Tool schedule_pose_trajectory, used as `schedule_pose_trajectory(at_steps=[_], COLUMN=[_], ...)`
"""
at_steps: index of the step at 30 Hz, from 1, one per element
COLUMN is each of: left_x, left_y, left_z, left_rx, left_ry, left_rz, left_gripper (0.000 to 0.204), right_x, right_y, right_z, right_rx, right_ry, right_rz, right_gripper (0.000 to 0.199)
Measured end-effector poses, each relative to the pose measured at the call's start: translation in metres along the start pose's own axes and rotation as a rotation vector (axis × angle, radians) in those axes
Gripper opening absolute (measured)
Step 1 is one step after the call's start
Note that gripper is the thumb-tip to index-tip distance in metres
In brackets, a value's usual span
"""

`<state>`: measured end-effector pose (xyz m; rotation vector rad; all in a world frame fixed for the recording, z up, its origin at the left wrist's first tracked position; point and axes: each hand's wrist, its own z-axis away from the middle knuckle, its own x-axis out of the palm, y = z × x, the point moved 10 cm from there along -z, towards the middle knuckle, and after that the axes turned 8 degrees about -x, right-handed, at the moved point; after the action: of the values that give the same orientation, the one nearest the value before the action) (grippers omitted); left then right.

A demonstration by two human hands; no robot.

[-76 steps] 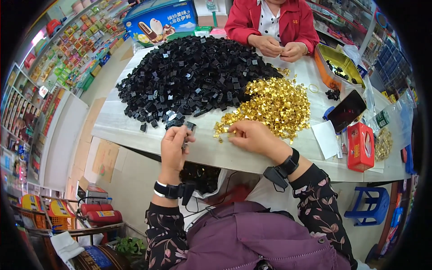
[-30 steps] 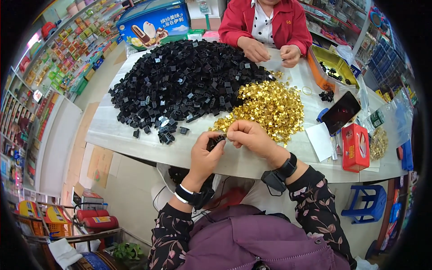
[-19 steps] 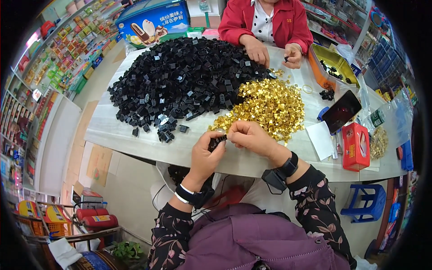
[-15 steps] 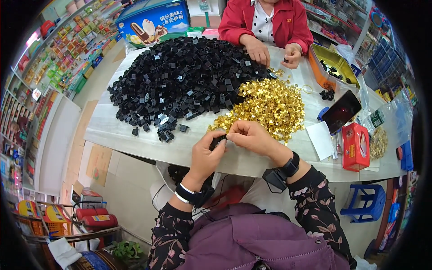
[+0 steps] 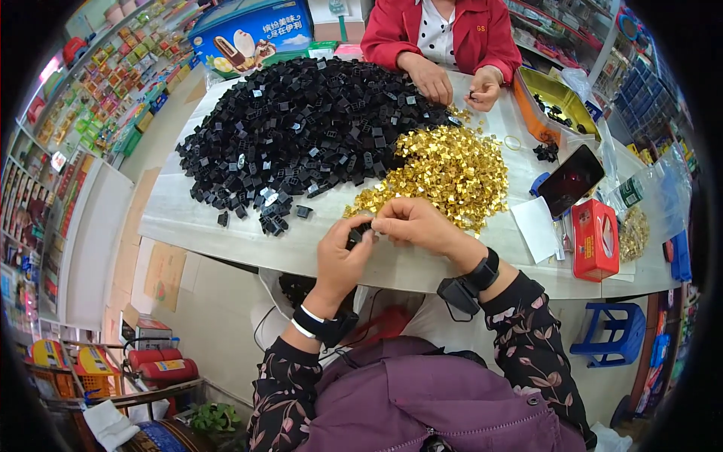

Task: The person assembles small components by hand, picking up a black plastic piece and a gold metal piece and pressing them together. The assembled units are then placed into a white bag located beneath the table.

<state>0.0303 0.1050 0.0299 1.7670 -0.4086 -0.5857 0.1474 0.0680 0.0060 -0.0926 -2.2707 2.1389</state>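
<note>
Near the table's front edge, my left hand [image 5: 340, 256] is closed around a small black plastic part [image 5: 358, 235]. My right hand [image 5: 416, 224] pinches at the far end of that part, fingertips pressed together; whatever small piece lies between them is hidden. Beyond my hands spreads a heap of small gold metal pieces [image 5: 456, 177]. To its left rises a larger heap of black plastic parts [image 5: 294, 128], with a few loose black parts [image 5: 303, 212] at its near edge.
Across the table [image 5: 181, 226] a person in a red jacket [image 5: 384, 38] handles a black part. On the right are an orange-sided tin [image 5: 529, 113], a phone [image 5: 572, 181], white paper [image 5: 536, 228] and a red tin [image 5: 595, 241]. A blue stool [image 5: 611, 331] stands below.
My hands stay together over the black part and have shifted very slightly left. The co-worker's right-side hand has lowered a little. The whole view has moved slightly.
</note>
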Motion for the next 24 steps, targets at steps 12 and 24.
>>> schedule_pose_trajectory(at_steps=[12,24], left_x=[-0.021,-0.018], left_y=[-0.044,-0.023], left_z=[-0.007,-0.007], left_rx=[-0.367,-0.172], left_ry=[0.035,0.082], left_rz=[0.665,0.471], left_gripper=[0.024,0.026], right_x=[0.010,0.037], right_y=[-0.041,-0.040], right_z=[0.008,0.003], right_rx=[-0.347,-0.478], right_ry=[0.085,-0.032], right_rz=[0.972,1.038], right_gripper=[0.023,0.018])
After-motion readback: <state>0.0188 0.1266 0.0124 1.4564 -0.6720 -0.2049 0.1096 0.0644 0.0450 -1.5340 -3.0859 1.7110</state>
